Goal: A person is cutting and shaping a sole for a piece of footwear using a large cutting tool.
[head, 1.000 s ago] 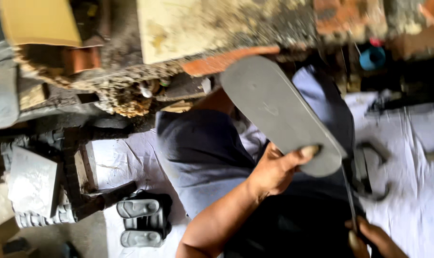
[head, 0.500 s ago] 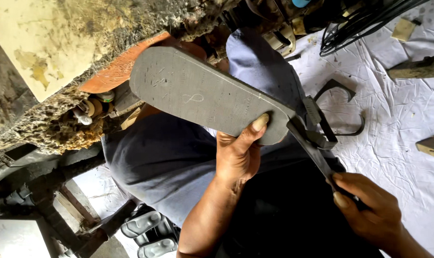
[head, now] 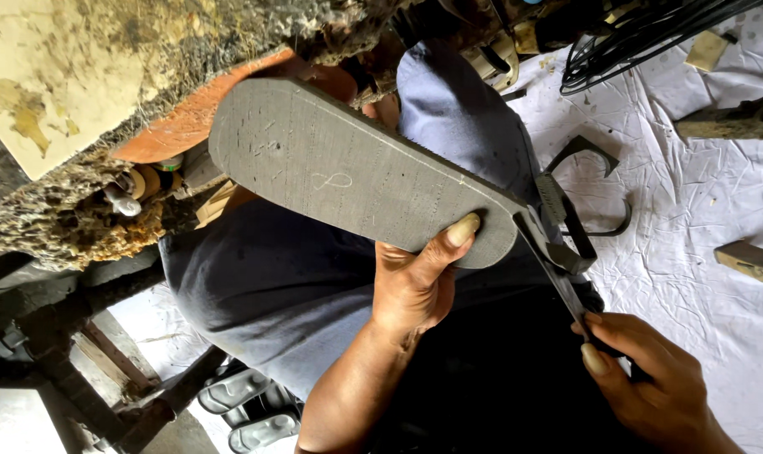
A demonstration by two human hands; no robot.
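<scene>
Left hand [head: 415, 282]: clamped on the grey sandal sole [head: 356, 172], thumb pressed at the heel.
Right hand [head: 650, 382]: closed round the blade [head: 549, 256]; the edge is best trimmed with the sole held steady.

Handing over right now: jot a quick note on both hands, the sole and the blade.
Left hand: holds the grey sandal sole up by its heel end, thumb on the flat face.
Right hand: grip closed on the handle of a long thin blade, whose tip meets the sole's heel edge.
Black straps lie on the white sheet.
Done: cannot tell.
Left: heel-edge work in progress.
</scene>
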